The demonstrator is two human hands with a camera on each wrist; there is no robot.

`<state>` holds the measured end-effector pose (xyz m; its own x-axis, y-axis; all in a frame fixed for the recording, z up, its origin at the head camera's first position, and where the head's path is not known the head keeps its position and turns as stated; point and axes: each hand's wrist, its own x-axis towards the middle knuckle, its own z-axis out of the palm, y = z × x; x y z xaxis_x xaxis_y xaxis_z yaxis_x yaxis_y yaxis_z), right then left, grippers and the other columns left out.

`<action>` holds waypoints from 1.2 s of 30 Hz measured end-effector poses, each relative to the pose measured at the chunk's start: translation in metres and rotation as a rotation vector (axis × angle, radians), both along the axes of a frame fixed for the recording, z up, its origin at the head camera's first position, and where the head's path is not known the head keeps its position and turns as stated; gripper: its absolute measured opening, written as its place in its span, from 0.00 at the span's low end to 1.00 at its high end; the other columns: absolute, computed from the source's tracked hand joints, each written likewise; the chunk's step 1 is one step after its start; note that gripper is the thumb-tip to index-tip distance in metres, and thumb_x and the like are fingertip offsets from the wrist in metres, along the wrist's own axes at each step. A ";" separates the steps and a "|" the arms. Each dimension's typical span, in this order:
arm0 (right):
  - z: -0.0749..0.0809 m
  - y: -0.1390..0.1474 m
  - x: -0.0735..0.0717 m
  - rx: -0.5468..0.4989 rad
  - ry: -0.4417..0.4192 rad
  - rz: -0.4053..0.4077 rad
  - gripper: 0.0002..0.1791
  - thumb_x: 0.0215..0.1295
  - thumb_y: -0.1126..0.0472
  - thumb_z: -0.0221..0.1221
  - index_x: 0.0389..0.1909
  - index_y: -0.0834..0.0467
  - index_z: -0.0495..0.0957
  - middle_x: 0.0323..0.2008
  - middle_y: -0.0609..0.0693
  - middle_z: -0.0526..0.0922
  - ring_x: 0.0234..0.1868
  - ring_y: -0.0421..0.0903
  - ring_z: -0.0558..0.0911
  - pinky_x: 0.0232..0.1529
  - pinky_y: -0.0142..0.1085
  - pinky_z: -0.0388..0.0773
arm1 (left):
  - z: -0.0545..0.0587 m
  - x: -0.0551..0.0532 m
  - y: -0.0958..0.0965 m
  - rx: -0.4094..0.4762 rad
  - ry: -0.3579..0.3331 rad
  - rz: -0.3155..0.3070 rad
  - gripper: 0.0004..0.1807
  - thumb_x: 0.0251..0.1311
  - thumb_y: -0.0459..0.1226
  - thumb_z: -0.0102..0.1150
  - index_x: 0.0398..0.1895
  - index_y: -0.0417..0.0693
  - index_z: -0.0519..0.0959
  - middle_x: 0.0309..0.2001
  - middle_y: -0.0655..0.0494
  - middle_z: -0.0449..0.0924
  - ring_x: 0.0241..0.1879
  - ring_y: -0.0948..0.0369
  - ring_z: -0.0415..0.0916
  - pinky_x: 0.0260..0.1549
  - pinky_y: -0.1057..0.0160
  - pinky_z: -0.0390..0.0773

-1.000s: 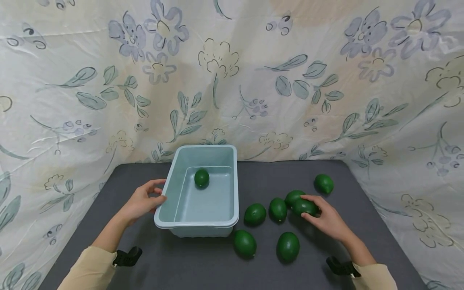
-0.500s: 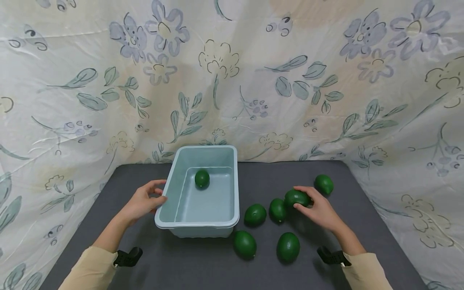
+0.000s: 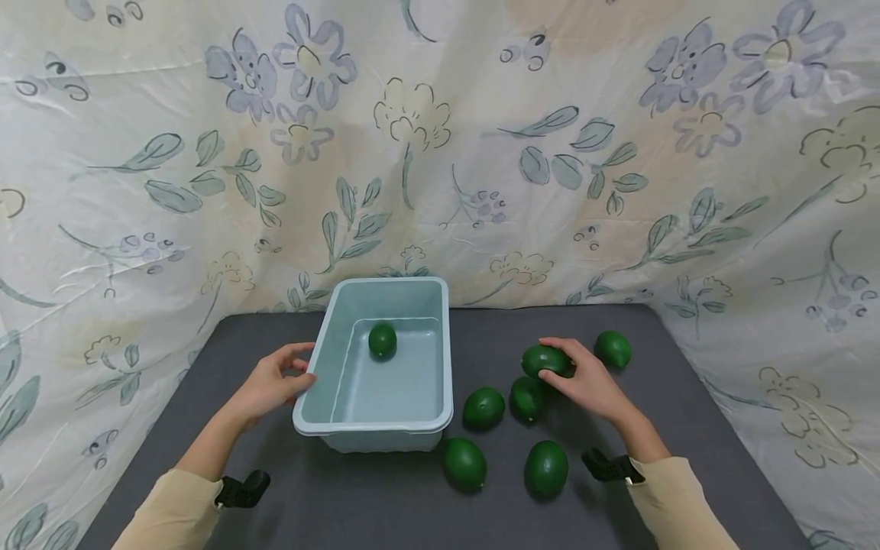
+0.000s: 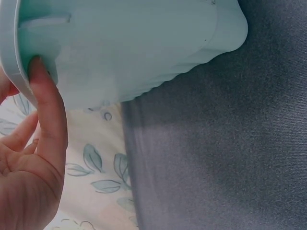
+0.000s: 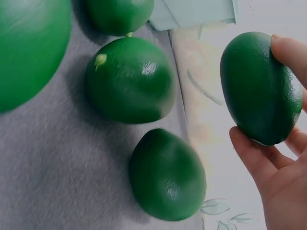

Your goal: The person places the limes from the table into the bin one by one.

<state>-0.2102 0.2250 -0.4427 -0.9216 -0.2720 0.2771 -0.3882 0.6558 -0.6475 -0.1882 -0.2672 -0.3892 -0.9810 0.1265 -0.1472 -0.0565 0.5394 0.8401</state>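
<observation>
In the head view my right hand (image 3: 593,382) grips a glossy, dark-green avocado (image 3: 546,360) between thumb and fingers. The right wrist view shows this held avocado (image 5: 259,88) raised beside others on the table. My left hand (image 3: 271,386) pinches the left rim of a pale blue-green plastic tub (image 3: 448,359); in the left wrist view its thumb presses below the rim. One avocado (image 3: 383,340) lies inside the tub, toward the back. Just below the held fruit is another avocado (image 3: 526,400). The area behind my right hand is hidden.
Several more avocados lie right of the tub: one (image 3: 484,408) beside it, two nearer the front (image 3: 464,464) and one at the far right (image 3: 613,349). The dark grey tabletop (image 3: 344,504) ends against a floral cloth (image 3: 440,160).
My right hand has carried its avocado left and away from me, past another avocado that now is covered from view. The left hand has stayed on the tub.
</observation>
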 end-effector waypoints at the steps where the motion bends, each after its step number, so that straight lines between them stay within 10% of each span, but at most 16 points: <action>1: 0.001 -0.002 -0.001 -0.005 0.001 0.001 0.30 0.57 0.47 0.61 0.61 0.49 0.67 0.56 0.51 0.70 0.51 0.48 0.74 0.42 0.44 0.72 | 0.000 0.000 0.000 -0.001 -0.001 -0.003 0.34 0.59 0.37 0.57 0.67 0.43 0.56 0.46 0.40 0.68 0.33 0.56 0.75 0.30 0.58 0.81; 36: 0.050 -0.067 -0.033 -0.106 -0.022 0.081 0.30 0.58 0.51 0.62 0.61 0.52 0.67 0.55 0.53 0.71 0.48 0.49 0.75 0.43 0.43 0.74 | -0.002 -0.001 -0.001 0.039 -0.009 0.003 0.34 0.59 0.35 0.56 0.67 0.44 0.55 0.45 0.40 0.70 0.33 0.56 0.78 0.28 0.56 0.80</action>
<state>-0.2436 0.1579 -0.3929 -0.9039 -0.3161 0.2883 -0.4223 0.5507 -0.7200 -0.1895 -0.2679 -0.3913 -0.9801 0.1295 -0.1506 -0.0653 0.5061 0.8600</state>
